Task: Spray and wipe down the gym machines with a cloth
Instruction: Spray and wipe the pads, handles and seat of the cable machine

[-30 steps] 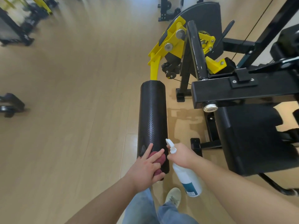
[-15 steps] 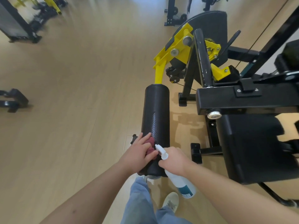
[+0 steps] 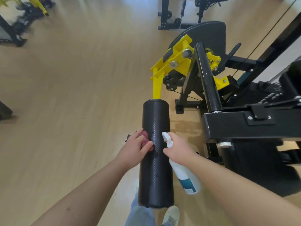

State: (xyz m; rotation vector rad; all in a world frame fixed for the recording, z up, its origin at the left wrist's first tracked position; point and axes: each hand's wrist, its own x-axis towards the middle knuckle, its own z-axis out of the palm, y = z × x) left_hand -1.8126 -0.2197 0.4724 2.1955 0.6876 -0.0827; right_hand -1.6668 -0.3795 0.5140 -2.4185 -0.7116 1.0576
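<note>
1. Pressing on the left side of the black roller pad [image 3: 155,176], a bunched dark red cloth [image 3: 145,136] is held under the left hand [image 3: 135,150]. The fingers are bent over the cloth and grip it, with the thumb lying on its pad side.
2. The cloth is located about midway along the pad's length and is partly covered by the hand.
3. A few glossy spots are noted on the pad surface just beside the cloth.
4. A white spray bottle [image 3: 187,178] is gripped at its neck by the right hand [image 3: 177,149], with the fingers wrapped round it.
5. The nozzle [image 3: 167,139] is pointed up and towards the pad, very near its right side. Contact between them cannot be told.
6. The bottle body is tilted and hangs just beside the pad, on its right. A teal label is seen on its lower part.
7. The pad is carried on a yellow lever arm [image 3: 172,62], which is joined to the black machine frame [image 3: 244,126] on the right.
8. A black seat pad [image 3: 254,168] is observed below the frame, to the right of the bottle.
9. The machine is stood on a light wooden floor [image 3: 65,95]. Other equipment [image 3: 16,22] is seen at the top left, blurred.
10. A jeans leg [image 3: 140,214] and a pale shoe [image 3: 171,214] are recorded under the near end of the pad.
</note>
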